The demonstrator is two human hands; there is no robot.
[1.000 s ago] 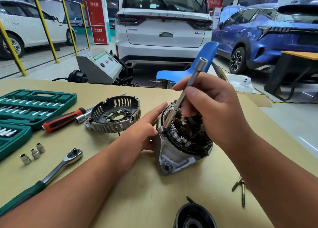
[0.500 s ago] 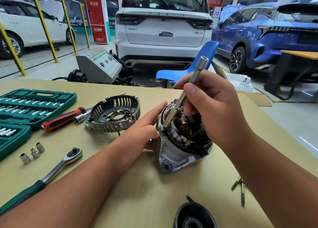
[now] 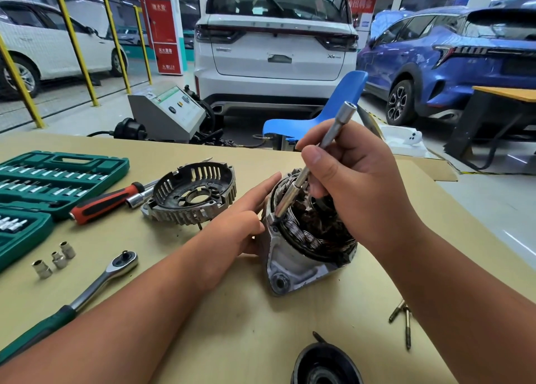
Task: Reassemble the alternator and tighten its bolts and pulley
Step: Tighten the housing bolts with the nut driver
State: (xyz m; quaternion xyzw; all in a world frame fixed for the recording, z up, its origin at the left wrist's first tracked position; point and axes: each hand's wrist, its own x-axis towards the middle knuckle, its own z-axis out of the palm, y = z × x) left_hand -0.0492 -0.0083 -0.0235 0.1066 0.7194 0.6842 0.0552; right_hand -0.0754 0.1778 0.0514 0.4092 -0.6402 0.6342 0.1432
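Note:
The open alternator body [image 3: 293, 263], with copper windings exposed on top, stands on the table's middle. My right hand [image 3: 359, 186] pinches a silver socket extension bar [image 3: 333, 131] that leans down to the left, its lower tip on the housing rim. My left hand [image 3: 246, 221] rests against the alternator's left side with fingers mostly straight. The slotted rear end cover [image 3: 191, 196] lies to the left. Two long bolts [image 3: 403, 320] lie at the right, and a black round cap [image 3: 324, 366] sits at the near edge.
A green socket case [image 3: 55, 177] lies open at far left, with a red-handled screwdriver [image 3: 107, 202], three loose sockets [image 3: 55, 260] and a ratchet wrench [image 3: 95, 282] nearby. Beyond the cardboard-covered table [image 3: 203, 340] stand a blue chair [image 3: 319, 119], a grey machine and parked cars.
My right hand has shifted very slightly on the extension bar; the bar's tip stays on the housing rim. My left hand stays against the alternator.

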